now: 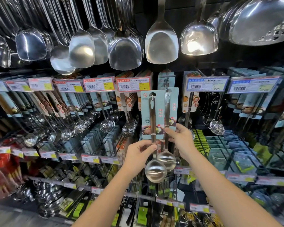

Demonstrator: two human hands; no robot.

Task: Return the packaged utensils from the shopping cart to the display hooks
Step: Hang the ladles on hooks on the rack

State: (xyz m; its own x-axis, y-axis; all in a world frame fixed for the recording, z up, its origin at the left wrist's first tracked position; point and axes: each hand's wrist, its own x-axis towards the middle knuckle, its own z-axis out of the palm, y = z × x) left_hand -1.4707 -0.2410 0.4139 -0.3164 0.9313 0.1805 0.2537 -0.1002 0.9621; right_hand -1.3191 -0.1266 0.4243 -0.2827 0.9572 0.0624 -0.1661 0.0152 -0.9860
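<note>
Two steel ladles on pale blue backing cards are held up before the display. My left hand [138, 154] pinches the nearer packaged ladle [152, 115] by its stem just below the card; its bowl hangs at the bottom. My right hand [180, 136] grips the second packaged ladle [170, 105] at the lower edge of its card, slightly behind and to the right. Both card tops sit level with the row of display hooks [166, 81], where a same-coloured card hangs. The shopping cart is out of view.
Large steel spatulas [161, 45] and ladles hang overhead. Price tags [133, 84] line the hook rail. Packaged skimmers and spoons [105, 112] fill hooks to the left, blue packs [252, 102] to the right. Lower shelves hold more boxed kitchenware [75, 185].
</note>
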